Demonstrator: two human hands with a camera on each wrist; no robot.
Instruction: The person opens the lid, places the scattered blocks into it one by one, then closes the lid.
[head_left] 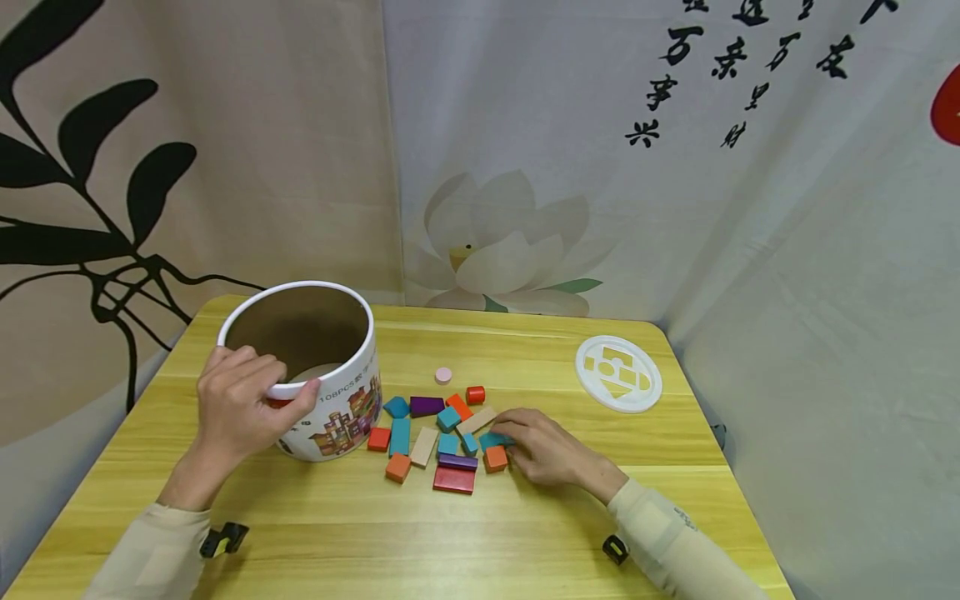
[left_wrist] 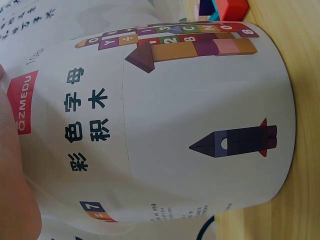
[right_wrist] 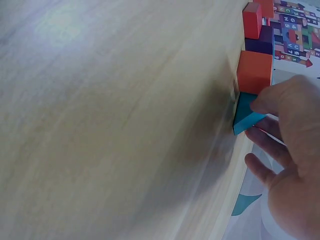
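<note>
My left hand [head_left: 243, 400] grips the near rim of a white cardboard bucket [head_left: 337, 417], thumb outside and fingers over the edge. Printed toy blocks and lettering cover its side, which fills the left wrist view. To the right of the bucket lies a loose cluster of coloured wooden blocks, among them a purple block [head_left: 427, 406], a red block [head_left: 453, 479] and a plain wood block [head_left: 423, 447]. At the cluster's right edge my right hand [head_left: 546, 450] pinches a teal triangular block [right_wrist: 246, 111] between thumb and fingers. Beside that block sits an orange cube [right_wrist: 254, 71].
A white oval plate with cut-out shapes [head_left: 618, 374] lies at the back right of the wooden table [head_left: 525, 542]. A pink disc [head_left: 443, 376] and a red cylinder [head_left: 476, 395] lie behind the cluster. Printed curtains [head_left: 525, 125] hang around the table.
</note>
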